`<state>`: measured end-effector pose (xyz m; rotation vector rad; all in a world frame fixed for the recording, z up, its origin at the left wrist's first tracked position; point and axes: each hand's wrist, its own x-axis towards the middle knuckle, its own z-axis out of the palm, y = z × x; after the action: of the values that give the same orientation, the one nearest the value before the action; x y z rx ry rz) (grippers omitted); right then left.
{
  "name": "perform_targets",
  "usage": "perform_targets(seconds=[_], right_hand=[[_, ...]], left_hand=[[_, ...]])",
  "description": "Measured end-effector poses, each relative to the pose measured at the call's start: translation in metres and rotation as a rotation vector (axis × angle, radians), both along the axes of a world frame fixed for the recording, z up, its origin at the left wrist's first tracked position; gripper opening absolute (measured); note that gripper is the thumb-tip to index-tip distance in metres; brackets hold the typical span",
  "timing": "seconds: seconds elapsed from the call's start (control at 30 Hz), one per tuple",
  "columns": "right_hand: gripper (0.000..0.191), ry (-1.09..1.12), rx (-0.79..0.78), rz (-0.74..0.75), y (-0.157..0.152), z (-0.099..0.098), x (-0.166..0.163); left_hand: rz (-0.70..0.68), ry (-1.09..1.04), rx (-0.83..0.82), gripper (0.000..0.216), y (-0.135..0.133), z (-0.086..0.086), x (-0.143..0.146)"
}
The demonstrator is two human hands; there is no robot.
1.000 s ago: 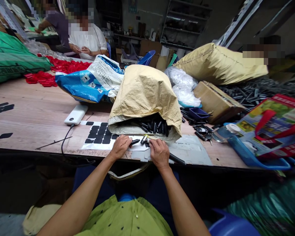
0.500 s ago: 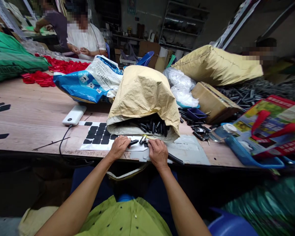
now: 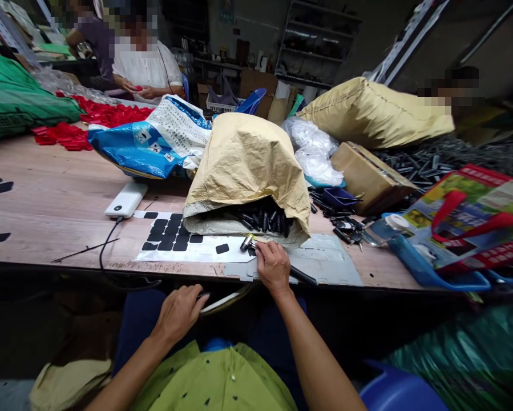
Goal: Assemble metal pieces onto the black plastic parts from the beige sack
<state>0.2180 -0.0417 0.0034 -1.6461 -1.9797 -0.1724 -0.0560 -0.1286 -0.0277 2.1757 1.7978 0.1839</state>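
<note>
My right hand (image 3: 274, 265) is closed around a small hammer (image 3: 304, 277) above the front of the table. Its shiny metal head points left, and the black handle sticks out behind the hand to the right. Below the table edge, over my lap, my left hand (image 3: 180, 313) is closed, with the dark end of a black tubular piece (image 3: 202, 295) showing at its fingertips. Just past the hammer lies an open tan sack (image 3: 250, 157), its mouth towards me, full of black pieces (image 3: 267, 220). To its left a white sheet (image 3: 205, 252) carries several black rounded patches (image 3: 170, 231).
A white power bank (image 3: 126, 200) with a black cable lies left of the sheet. A grey plate (image 3: 328, 262) lies under the hammer. On the right are a clear jar (image 3: 382, 231), a blue tray (image 3: 444, 279) and a colourful bag (image 3: 474, 222). Other people sit behind the table.
My left hand has moved from the table edge down and towards me, taking the black piece off the sheet area and uncovering a black patch. My right hand stays on the hammer.
</note>
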Motion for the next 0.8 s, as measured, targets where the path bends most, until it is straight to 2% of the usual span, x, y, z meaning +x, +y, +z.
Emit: perform_targets(seconds=[0.07, 0.17, 0.27, 0.4, 0.5, 0.57, 0.63, 0.7, 0.8], right_hand=[[0.020, -0.010, -0.003, -0.002, 0.000, 0.001, 0.000], [0.019, -0.017, 0.002, -0.002, 0.000, 0.001, 0.000], [0.019, -0.005, 0.009, 0.001, 0.000, 0.001, 0.000], [0.019, 0.009, 0.010, 0.004, 0.000, 0.000, 0.000], [0.019, 0.003, 0.008, -0.001, 0.000, 0.000, 0.000], [0.019, -0.006, 0.006, -0.005, 0.000, -0.001, 0.000], [0.020, -0.012, 0.004, -0.004, 0.000, -0.001, 0.000], [0.020, -0.009, 0.002, 0.000, 0.000, -0.002, 0.001], [0.020, -0.001, -0.003, 0.005, 0.000, -0.002, 0.001]], left_hand=[[0.078, 0.130, -0.055, 0.030, 0.004, -0.009, -0.003], [0.116, 0.224, -0.127, 0.027, 0.010, -0.008, -0.001], [0.068, 0.190, -0.160, 0.025, 0.008, 0.009, 0.002], [-0.003, -0.056, -0.217, 0.029, 0.015, 0.047, 0.009], [0.022, -0.187, -0.085, 0.035, 0.050, 0.071, 0.017], [0.138, -0.220, 0.094, 0.030, 0.086, 0.079, 0.025], [0.295, -0.159, 0.242, 0.031, 0.124, 0.082, 0.032], [0.425, -0.078, 0.236, 0.034, 0.158, 0.081, 0.040], [0.574, -0.046, 0.122, 0.037, 0.193, 0.080, 0.048]])
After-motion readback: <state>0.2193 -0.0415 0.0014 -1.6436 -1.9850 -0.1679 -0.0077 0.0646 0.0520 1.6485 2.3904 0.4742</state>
